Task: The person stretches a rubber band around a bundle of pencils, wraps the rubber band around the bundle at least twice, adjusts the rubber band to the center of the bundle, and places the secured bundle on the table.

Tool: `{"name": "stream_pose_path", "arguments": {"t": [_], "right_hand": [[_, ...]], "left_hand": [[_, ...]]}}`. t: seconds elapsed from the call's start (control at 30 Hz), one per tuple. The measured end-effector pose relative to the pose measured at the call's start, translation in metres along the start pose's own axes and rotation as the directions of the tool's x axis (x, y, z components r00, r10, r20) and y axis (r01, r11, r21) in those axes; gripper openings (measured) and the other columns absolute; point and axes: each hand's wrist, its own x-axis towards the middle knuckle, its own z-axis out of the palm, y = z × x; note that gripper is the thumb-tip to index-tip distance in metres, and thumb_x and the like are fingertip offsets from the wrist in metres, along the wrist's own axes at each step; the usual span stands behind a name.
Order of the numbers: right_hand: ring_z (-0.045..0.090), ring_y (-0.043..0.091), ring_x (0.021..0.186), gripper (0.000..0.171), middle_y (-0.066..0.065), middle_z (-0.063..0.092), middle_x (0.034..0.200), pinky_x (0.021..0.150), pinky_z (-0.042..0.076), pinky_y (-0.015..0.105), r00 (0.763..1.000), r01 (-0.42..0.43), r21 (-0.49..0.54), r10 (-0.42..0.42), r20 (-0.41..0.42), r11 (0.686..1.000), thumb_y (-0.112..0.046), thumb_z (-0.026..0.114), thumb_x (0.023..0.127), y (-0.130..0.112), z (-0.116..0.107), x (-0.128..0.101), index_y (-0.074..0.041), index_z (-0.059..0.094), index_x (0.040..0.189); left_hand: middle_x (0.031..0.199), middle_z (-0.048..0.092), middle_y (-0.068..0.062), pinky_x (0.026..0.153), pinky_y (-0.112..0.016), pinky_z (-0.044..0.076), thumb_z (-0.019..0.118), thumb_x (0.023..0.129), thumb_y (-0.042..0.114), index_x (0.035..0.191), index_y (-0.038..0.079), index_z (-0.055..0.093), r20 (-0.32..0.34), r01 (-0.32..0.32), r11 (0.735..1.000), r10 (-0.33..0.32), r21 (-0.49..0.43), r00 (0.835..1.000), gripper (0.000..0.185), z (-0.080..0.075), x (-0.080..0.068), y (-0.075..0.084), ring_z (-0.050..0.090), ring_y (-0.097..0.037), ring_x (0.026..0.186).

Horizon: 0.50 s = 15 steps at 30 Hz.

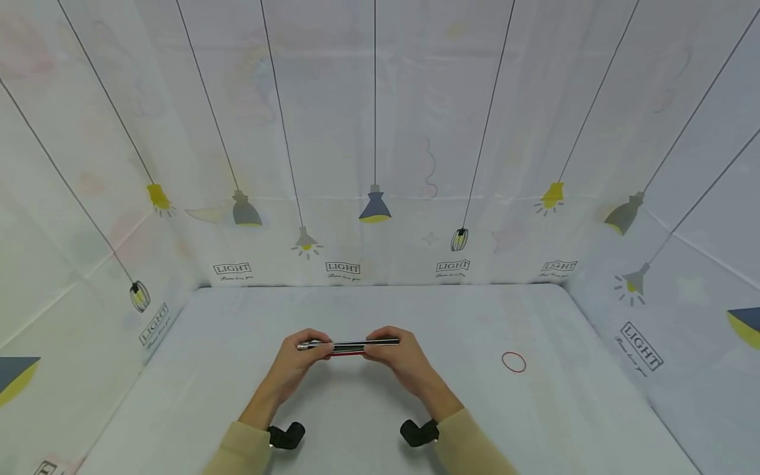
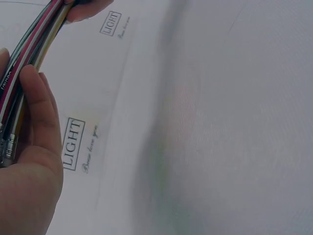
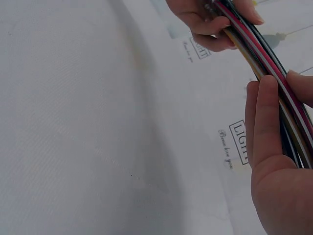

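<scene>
A bundle of striped pencils (image 1: 349, 345) lies level between my two hands, above the white table. My left hand (image 1: 299, 359) grips its left end, fingers and thumb curled round it. At the other end my right hand (image 1: 402, 357) grips the bundle in the same way. In the left wrist view the pencils (image 2: 36, 41) show pink, dark green, gold and silver stripes, with metal ferrules at the near end. The right wrist view shows the pencils (image 3: 266, 56) running from one hand to the other. Palms and fingers hide parts of the bundle.
A thin red loop like a rubber band (image 1: 514, 361) lies on the white table (image 1: 451, 323) to the right of my hands. White cloth walls (image 1: 404, 132) printed with hanging lamps close off the back and both sides. A black wrist device (image 1: 287, 436) sits at each cuff.
</scene>
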Motion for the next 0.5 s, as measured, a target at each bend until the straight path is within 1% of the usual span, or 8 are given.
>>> {"name": "stream_pose_path", "arguments": {"t": [0.1, 0.13, 0.3, 0.43, 0.5], "right_hand": [[0.068, 0.026, 0.099, 0.031, 0.030, 0.057, 0.121, 0.093, 0.057, 0.036, 1.000, 0.007, -0.025, -0.007, -0.007, 1.000, -0.004, 0.077, 0.089, -0.001, -0.006, -0.002, 0.007, 0.064, 0.115], [0.068, 0.026, 0.099, 0.032, 0.030, 0.057, 0.121, 0.093, 0.057, 0.036, 1.000, 0.007, -0.031, -0.007, -0.010, 1.000, -0.004, 0.077, 0.089, -0.001, -0.008, -0.003, 0.008, 0.064, 0.116], [0.068, 0.025, 0.099, 0.036, 0.031, 0.057, 0.121, 0.092, 0.057, 0.036, 1.000, 0.010, -0.037, -0.011, -0.021, 0.999, -0.002, 0.077, 0.088, -0.002, -0.016, -0.006, 0.012, 0.061, 0.117], [0.068, 0.025, 0.098, 0.036, 0.033, 0.056, 0.121, 0.092, 0.057, 0.036, 1.000, 0.015, -0.029, -0.016, -0.020, 0.999, -0.001, 0.077, 0.088, -0.002, -0.022, -0.009, 0.013, 0.060, 0.116], [0.068, 0.026, 0.098, 0.034, 0.031, 0.057, 0.119, 0.092, 0.057, 0.036, 1.000, 0.014, -0.028, -0.014, -0.023, 1.000, 0.000, 0.077, 0.088, -0.002, -0.024, -0.011, 0.012, 0.061, 0.115]], "left_hand": [[0.109, 0.063, -0.015, 0.087, -0.036, 0.055, 0.082, 0.088, 0.017, 0.110, -0.005, 0.068, 0.009, -0.014, 1.000, 0.014, 0.021, 1.000, 0.034, 0.005, 0.003, 0.000, 0.067, -0.026, 0.090], [0.109, 0.063, -0.015, 0.086, -0.033, 0.055, 0.082, 0.088, 0.016, 0.110, -0.004, 0.068, 0.019, -0.018, 0.999, 0.018, 0.027, 1.000, 0.033, 0.007, 0.004, 0.000, 0.067, -0.026, 0.090], [0.104, 0.065, -0.015, 0.086, -0.034, 0.055, 0.083, 0.086, 0.013, 0.109, -0.004, 0.067, 0.052, -0.034, 0.998, 0.031, 0.047, 0.998, 0.034, 0.016, 0.006, 0.001, 0.067, -0.029, 0.092], [0.103, 0.065, -0.016, 0.087, -0.036, 0.055, 0.084, 0.086, 0.015, 0.108, -0.002, 0.067, 0.055, -0.032, 0.998, 0.029, 0.047, 0.998, 0.032, 0.022, 0.008, -0.001, 0.068, -0.030, 0.093], [0.105, 0.064, -0.015, 0.088, -0.037, 0.055, 0.084, 0.086, 0.017, 0.107, 0.000, 0.068, 0.062, -0.026, 0.998, 0.022, 0.054, 0.998, 0.031, 0.025, 0.008, -0.003, 0.068, -0.030, 0.094]]}}
